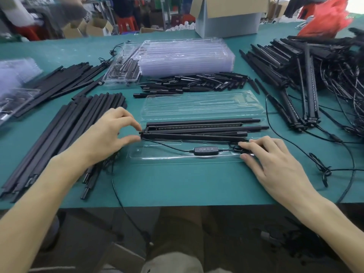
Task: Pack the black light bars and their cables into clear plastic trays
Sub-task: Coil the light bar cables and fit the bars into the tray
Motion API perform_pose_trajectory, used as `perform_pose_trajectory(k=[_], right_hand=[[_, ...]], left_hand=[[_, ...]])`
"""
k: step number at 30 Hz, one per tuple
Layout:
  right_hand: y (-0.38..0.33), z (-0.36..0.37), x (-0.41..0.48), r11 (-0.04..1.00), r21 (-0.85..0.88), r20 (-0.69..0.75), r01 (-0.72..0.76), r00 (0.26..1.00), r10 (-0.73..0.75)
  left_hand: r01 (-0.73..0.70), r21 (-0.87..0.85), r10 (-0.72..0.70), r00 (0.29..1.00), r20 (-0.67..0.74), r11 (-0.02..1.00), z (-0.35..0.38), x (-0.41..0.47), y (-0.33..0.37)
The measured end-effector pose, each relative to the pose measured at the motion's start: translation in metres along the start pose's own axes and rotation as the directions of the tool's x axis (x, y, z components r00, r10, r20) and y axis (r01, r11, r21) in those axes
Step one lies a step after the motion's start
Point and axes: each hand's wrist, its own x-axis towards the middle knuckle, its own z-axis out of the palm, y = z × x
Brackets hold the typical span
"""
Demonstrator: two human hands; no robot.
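**Light bars seated in the tray, both hands on the ends**

Light bars (197, 131), a small bundle of them, lie lengthwise in the clear tray (177, 159) between my two hands. My left hand (110, 133) pinches their near-left end between thumb and forefinger, with the other fingers curled loosely above. My right hand (275, 160) is at the opposite end of the tray, where thumb and fingers close on the coiled part of the cable (167, 146). From my left pinch the cable runs along the tray's front channel towards my right fingertips, and the button controller (205, 149) sits about midway between the two grips. The tray's open lid (197, 107) lies flat just beyond the bars. Under my left wrist is a heap of black rods (69, 134). Past my right hand, a tangled pile of wired bars (307, 79) covers the green table (177, 186). Farther ahead stands a stack of empty trays (187, 56).
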Motion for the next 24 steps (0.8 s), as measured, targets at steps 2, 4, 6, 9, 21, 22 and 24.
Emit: perform_pose_trajectory(k=[2, 4, 6, 9, 21, 22, 24], right_hand=[[-0.001, 0.000, 0.000, 1.000, 0.002, 0.000, -0.003, 1.000, 0.003], [-0.001, 0.000, 0.000, 1.000, -0.004, 0.001, -0.003, 1.000, 0.003], [-0.001, 0.000, -0.001, 1.000, -0.008, 0.004, -0.003, 1.000, 0.003], [-0.002, 0.000, -0.001, 1.000, -0.003, 0.003, -0.005, 1.000, 0.005], [-0.004, 0.000, -0.001, 1.000, -0.004, 0.009, -0.016, 1.000, 0.016], [-0.005, 0.000, -0.002, 1.000, -0.003, 0.007, -0.016, 1.000, 0.016], [-0.005, 0.001, -0.002, 1.000, -0.004, -0.002, -0.009, 1.000, 0.009]], left_hand=[[0.087, -0.014, -0.086, 0.996, 0.039, 0.996, 0.005, -0.008, -0.004], [0.136, -0.031, -0.133, 0.988, 0.083, 0.990, 0.007, -0.013, -0.004], [0.157, -0.055, -0.150, 0.982, 0.114, 0.986, 0.006, -0.013, -0.002], [0.187, -0.075, -0.182, 0.981, 0.071, 0.979, 0.003, -0.009, 0.001], [0.249, -0.137, -0.265, 0.958, -0.112, 0.959, 0.034, 0.041, 0.016], [0.269, -0.139, -0.286, 0.950, -0.124, 0.953, 0.039, 0.049, 0.016], [0.309, -0.137, -0.327, 0.935, -0.140, 0.941, 0.049, 0.066, 0.017]])
